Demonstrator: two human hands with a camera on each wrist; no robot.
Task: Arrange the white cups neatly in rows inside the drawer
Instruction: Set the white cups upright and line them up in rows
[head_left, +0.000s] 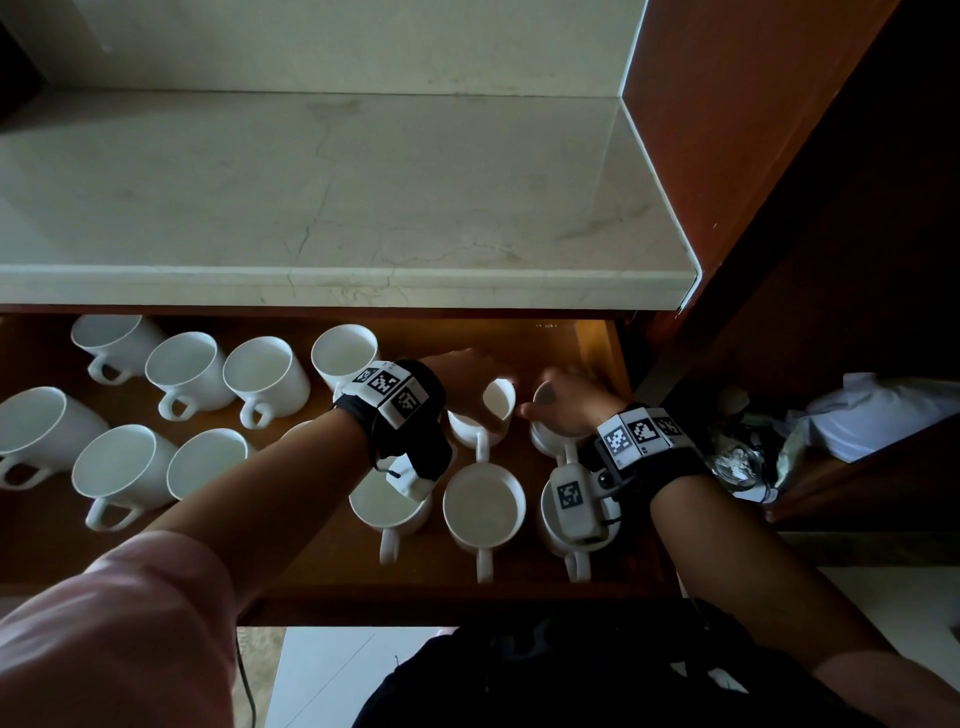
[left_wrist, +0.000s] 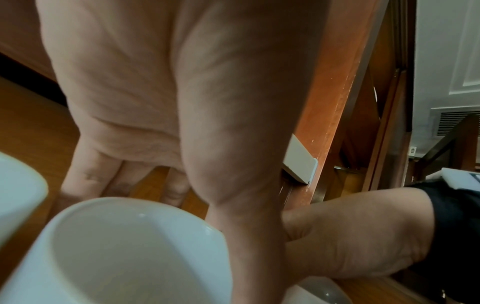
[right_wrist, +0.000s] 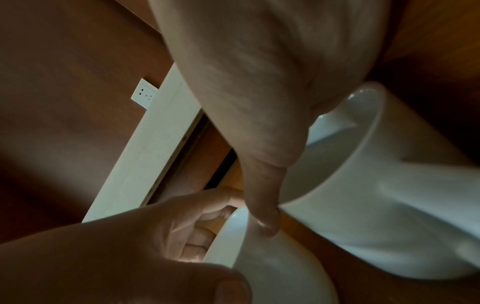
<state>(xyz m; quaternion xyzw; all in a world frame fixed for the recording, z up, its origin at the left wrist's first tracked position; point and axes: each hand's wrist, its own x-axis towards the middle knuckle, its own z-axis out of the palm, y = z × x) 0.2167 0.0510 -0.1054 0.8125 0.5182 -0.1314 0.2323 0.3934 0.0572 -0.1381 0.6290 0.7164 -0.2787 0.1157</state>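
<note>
Both hands in the drawer (head_left: 597, 338): left hand (head_left: 470, 387) and right hand (head_left: 569, 402) each grip a cup, I think. Next, line them up.

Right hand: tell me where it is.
In the head view, the right hand grips a white cup at the drawer's far right end, beside the left hand.

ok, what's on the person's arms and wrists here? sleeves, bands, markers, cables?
Both forearms are bare. The left arm has a pink sleeve pushed up above the elbow. Each wrist carries a black strap with white blocks printed with black square markers: left wrist band, right wrist band. A white camera pod with its own marker and a thin black cable hangs below the right band. The hands are bare.
</note>
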